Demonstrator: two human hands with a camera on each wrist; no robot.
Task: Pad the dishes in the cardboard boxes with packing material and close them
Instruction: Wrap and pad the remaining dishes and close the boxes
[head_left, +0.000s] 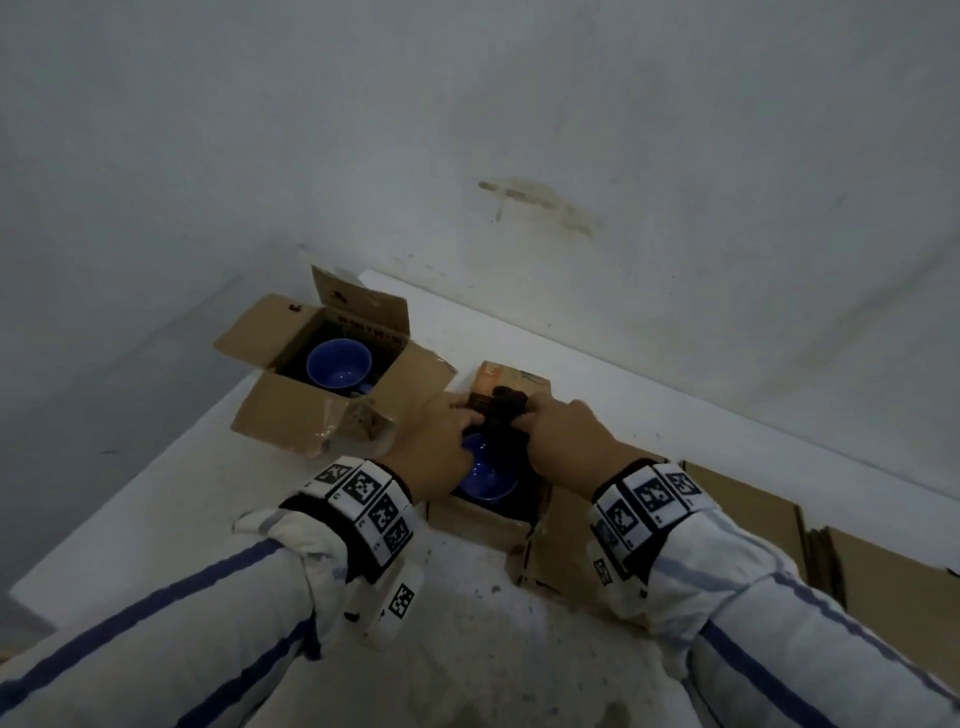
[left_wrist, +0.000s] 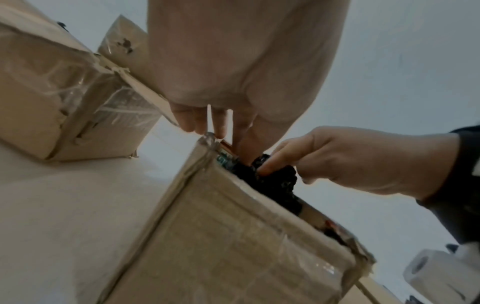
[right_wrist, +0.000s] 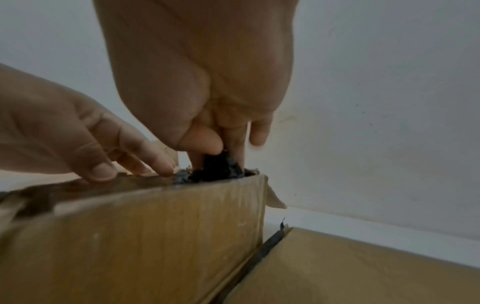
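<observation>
Two open cardboard boxes stand on a white table. The near box holds a blue bowl. The far left box holds another blue dish. A wad of black packing material sits at the near box's far side, above the bowl. My right hand pinches the black wad between thumb and fingers. My left hand lies with straight fingers on the box rim, touching the wad. In the left wrist view my left fingers point down into the box corner.
Flattened cardboard sheets lie to the right of the near box, by the wall. A white roll shows at the lower right of the left wrist view. The table ends at a drop on the left. A grey wall backs the table.
</observation>
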